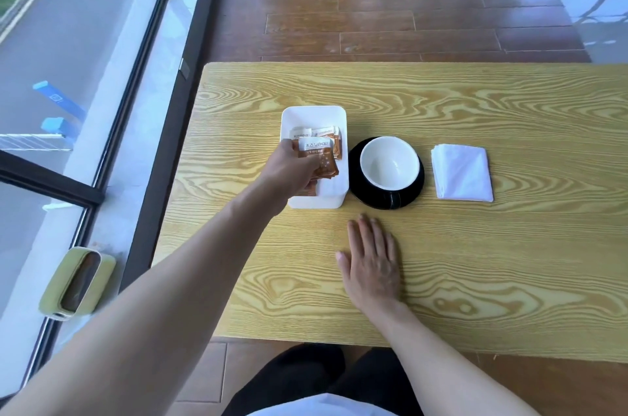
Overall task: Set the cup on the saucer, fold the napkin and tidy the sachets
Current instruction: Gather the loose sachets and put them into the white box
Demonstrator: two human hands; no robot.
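A cup (389,162), white inside and black outside, stands on a black saucer (357,189) at the table's middle. To its right lies a folded white napkin (462,173). Left of the saucer stands a white tray (334,189) holding several orange-and-white sachets (326,134). My left hand (292,174) reaches over the tray and grips one sachet (319,152) just above the others. My right hand (372,261) lies flat on the table in front of the saucer, fingers spread, holding nothing.
The yellow wood-grain table (475,262) runs to the right. A window wall with dark frames (163,130) borders its left side. A green case (78,283) lies on the sill at lower left. Wooden floor lies beyond the far edge.
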